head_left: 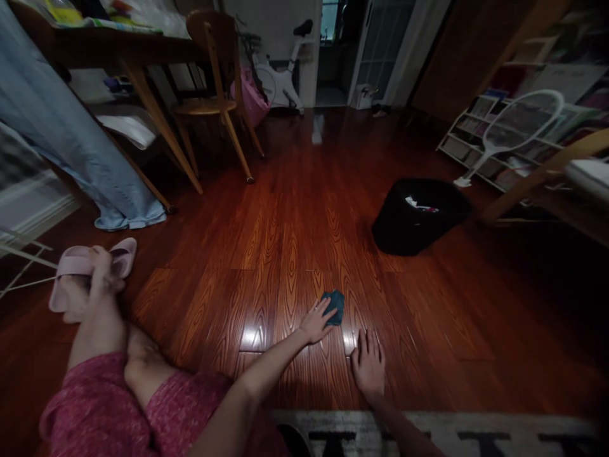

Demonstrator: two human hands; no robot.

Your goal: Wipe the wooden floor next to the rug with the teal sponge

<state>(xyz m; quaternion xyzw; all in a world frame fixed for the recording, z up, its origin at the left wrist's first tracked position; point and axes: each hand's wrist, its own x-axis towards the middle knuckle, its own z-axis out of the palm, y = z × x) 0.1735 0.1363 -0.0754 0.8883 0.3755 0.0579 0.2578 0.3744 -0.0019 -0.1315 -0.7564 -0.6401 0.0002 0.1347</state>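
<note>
A small dark teal cloth (pixel 335 308) lies on the glossy reddish wood floor (pixel 290 254) ahead of me. My left hand (pixel 316 324) reaches in from the lower left, its fingers spread over the left part of the cloth. Whether they press on it or only rest there is hard to tell. To the right and nearer to me, my right hand (pixel 369 368) is over the floor with fingers extended and nothing in it, apart from the cloth.
A black trash bin (pixel 399 222) stands right of centre, with a white electric swatter-like racket (pixel 518 124) behind it. On the left are a wooden chair (pixel 204 108), a table, a light blue curtain (pixel 80 133) and pink slippers (pixel 124 254). A patterned rug (pixel 428 425) borders the front.
</note>
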